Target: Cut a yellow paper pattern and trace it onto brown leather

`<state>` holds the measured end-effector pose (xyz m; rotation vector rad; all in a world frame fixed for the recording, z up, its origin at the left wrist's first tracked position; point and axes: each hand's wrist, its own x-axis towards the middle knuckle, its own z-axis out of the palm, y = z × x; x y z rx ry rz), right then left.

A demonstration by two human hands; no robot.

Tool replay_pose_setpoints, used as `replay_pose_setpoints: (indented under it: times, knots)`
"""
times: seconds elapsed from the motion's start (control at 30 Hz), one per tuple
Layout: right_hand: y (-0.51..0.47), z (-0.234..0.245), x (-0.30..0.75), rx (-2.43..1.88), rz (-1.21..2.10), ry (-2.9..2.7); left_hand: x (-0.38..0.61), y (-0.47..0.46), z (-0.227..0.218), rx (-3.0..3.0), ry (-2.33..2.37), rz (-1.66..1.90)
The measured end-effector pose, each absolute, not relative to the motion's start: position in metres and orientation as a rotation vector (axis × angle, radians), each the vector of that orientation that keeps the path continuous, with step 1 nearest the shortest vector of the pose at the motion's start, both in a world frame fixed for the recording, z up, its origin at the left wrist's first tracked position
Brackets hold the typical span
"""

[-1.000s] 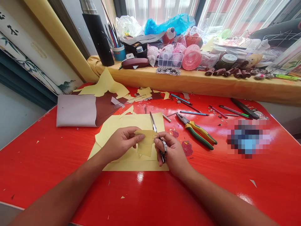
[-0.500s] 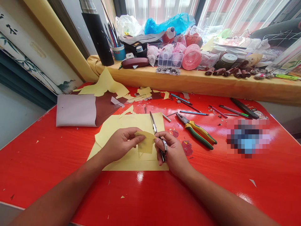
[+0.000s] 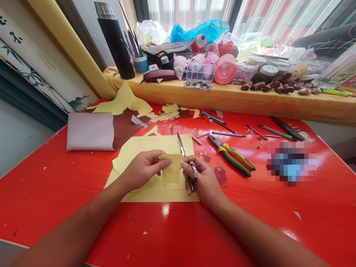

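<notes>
My left hand [image 3: 143, 168] pinches the left edge of a small yellow paper piece [image 3: 171, 170] held above a larger yellow sheet [image 3: 151, 155] on the red table [image 3: 69, 185]. My right hand [image 3: 200, 177] grips metal scissors [image 3: 184, 155], blades closed and pointing away from me, while its fingertips also touch the small piece's right edge. The scissors' handles are mostly hidden inside my right fist.
Green-yellow pliers [image 3: 232, 155] lie right of my hands, with pens [image 3: 222, 129] and scraps beyond. A grey-brown folded sheet [image 3: 93, 130] and yellow offcuts [image 3: 124, 102] sit far left. A cluttered yellow ledge [image 3: 250, 98] runs along the back. A blurred patch [image 3: 290, 163] is at right.
The small yellow piece folded shorter half a second ago and now hangs a little longer again. Both hands stay in nearly the same spot.
</notes>
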<state>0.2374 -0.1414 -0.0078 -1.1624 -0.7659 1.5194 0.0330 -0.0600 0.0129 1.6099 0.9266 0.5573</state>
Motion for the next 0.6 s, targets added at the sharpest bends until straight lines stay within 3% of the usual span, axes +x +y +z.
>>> replay_pose_setpoints:
  times: [0.6]
  knots:
    - [-0.142, -0.007, 0.237, -1.183, 1.504, -0.748, 0.033, -0.067, 0.027, 1.87, 0.959, 0.601]
